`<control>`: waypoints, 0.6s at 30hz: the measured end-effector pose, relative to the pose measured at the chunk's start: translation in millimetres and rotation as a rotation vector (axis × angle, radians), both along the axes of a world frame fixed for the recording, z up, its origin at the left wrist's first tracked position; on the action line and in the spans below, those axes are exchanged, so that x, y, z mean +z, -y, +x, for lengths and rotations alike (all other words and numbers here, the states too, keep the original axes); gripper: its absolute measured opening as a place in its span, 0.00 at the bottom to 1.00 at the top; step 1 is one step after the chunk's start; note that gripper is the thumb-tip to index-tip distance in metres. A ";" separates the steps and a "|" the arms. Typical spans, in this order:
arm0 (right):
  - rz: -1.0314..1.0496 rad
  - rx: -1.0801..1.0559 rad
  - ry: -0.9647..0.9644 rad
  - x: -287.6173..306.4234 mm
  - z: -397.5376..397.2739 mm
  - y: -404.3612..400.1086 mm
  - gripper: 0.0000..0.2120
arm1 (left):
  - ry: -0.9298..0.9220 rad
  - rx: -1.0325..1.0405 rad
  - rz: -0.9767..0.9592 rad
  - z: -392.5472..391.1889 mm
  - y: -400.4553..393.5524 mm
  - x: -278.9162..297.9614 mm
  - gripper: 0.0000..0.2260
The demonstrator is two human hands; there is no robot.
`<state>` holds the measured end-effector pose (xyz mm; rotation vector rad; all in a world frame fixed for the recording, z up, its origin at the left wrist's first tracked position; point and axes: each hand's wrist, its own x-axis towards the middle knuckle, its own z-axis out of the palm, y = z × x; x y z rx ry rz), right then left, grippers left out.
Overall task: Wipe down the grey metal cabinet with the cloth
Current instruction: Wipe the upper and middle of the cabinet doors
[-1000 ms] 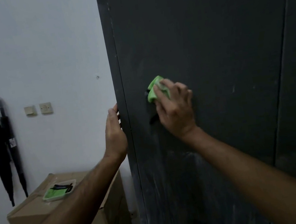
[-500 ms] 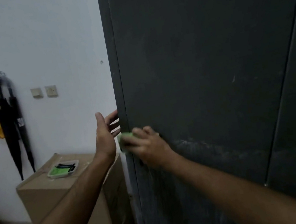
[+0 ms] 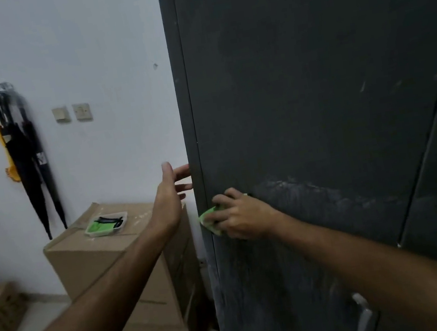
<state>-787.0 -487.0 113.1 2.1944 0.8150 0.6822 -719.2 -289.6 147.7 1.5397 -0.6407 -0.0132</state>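
Left hand (image 3: 169,198) at nine o'clock of the grey cabinet (image 3: 314,94), fingers spread loose, tips at its edge, likely steadying; right hand (image 3: 240,216) presses the green cloth (image 3: 208,220) to the door's left margin, apparently working the dusty band

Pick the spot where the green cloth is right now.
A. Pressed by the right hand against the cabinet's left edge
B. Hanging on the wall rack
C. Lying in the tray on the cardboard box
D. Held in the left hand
A: the right hand presses the green cloth against the grey cabinet at its left edge.
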 end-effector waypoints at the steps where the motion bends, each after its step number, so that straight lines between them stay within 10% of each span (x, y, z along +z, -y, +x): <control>1: 0.045 0.018 0.047 10.5 0.0 7.8 0.14 | 0.094 0.024 0.019 -2.3 1.5 -4.4 0.28; 6: 0.580 0.002 0.445 7.2 8.9 -1.0 0.17 | 0.739 0.290 0.092 -2.7 6.1 -5.1 0.21; 11: 0.245 -0.053 0.197 -29.2 -15.1 13.3 0.18 | 1.326 0.113 0.341 21.7 14.0 20.3 0.17; 18: 1.045 -0.257 0.891 -8.8 -7.0 -6.2 0.18 | 1.796 -0.100 0.520 46.1 45.6 73.1 0.15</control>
